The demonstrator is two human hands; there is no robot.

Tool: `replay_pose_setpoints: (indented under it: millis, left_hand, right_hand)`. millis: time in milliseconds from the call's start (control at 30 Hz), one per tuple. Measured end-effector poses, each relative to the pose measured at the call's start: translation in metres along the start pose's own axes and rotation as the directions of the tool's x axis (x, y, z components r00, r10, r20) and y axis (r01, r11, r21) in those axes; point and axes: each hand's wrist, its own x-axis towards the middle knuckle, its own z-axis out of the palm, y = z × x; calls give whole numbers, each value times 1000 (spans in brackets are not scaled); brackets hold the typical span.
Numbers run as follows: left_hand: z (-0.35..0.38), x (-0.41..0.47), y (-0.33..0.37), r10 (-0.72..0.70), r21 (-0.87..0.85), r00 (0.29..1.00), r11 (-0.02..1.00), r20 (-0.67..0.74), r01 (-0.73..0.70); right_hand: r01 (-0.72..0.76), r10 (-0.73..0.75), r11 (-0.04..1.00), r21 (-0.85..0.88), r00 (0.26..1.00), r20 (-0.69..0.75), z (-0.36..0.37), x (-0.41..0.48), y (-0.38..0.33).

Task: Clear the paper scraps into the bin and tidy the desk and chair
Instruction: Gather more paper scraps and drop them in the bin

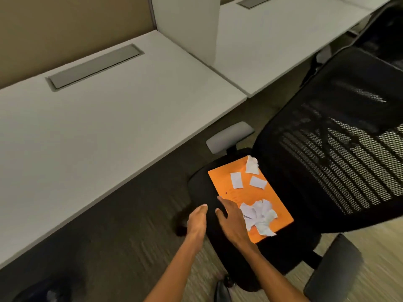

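An orange sheet [237,192] lies flat on the black seat of an office chair [340,149]. White paper scraps rest on it: a crumpled pile [260,215] near its front, two flat pieces [236,180] in the middle and a crumpled one [252,165] at its far end. My right hand [231,221] hovers open over the sheet's near left edge, fingers spread, right beside the pile. My left hand [197,221] is open just left of it, over the seat's front edge. Neither hand holds anything.
A long white desk [91,131] with a grey cable flap [93,66] runs to the left; a white divider and a second desk stand behind. The chair's grey armrests [230,137] flank the seat. Carpet lies below. No bin is in view.
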Motion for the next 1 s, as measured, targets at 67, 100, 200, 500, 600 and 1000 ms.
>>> replay_pose_setpoints:
  millis: [67,100,200,500,600,1000]
  left_hand:
    - [27,2,-2,0,29,1000,1000,20,0]
    - [40,3,-3,-3,45,1000,999,29,2]
    - [74,5,-6,-7,63,997,998,79,2]
    - [156,8,-22,-44,56,996,998,83,39]
    - [174,16,-32,-26,73,997,997,72,21]
    - [195,61,-44,111,216,984,973,-136,-80]
  right_hand:
    - [-44,45,998,39,998,-36,-20,5,18]
    - [-67,69,996,53,996,-52,-30,7,28]
    - [-98,105,991,90,991,-80,-59,12,56]
    - [-206,230,965,161,961,-151,-121,21,132]
    - [-238,260,960,148,953,-154,-130,25,153]
    - [-420,443,877,235,894,-58,-126,57,190]
